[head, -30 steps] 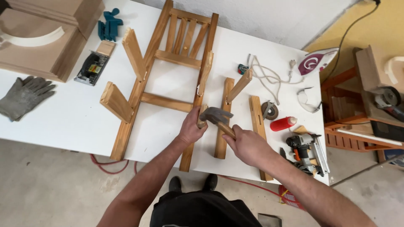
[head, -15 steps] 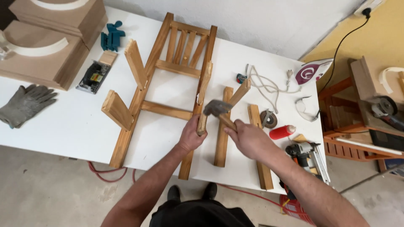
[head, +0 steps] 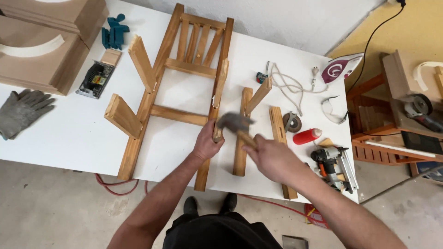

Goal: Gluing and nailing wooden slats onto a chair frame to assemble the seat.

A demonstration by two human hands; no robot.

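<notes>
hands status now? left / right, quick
Left hand: closed around the wooden chair frame rail.
Right hand: closed on the hammer handle, head blurred above the rail.

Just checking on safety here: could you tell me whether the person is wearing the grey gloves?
No, both the left hand and right hand are bare, and the grey gloves lie on the white table.

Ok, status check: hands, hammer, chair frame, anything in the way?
Left hand gripping chair frame rail. Right hand holding hammer, head blurred above the rail. Loose wood piece lies right beside the strike spot.
</notes>
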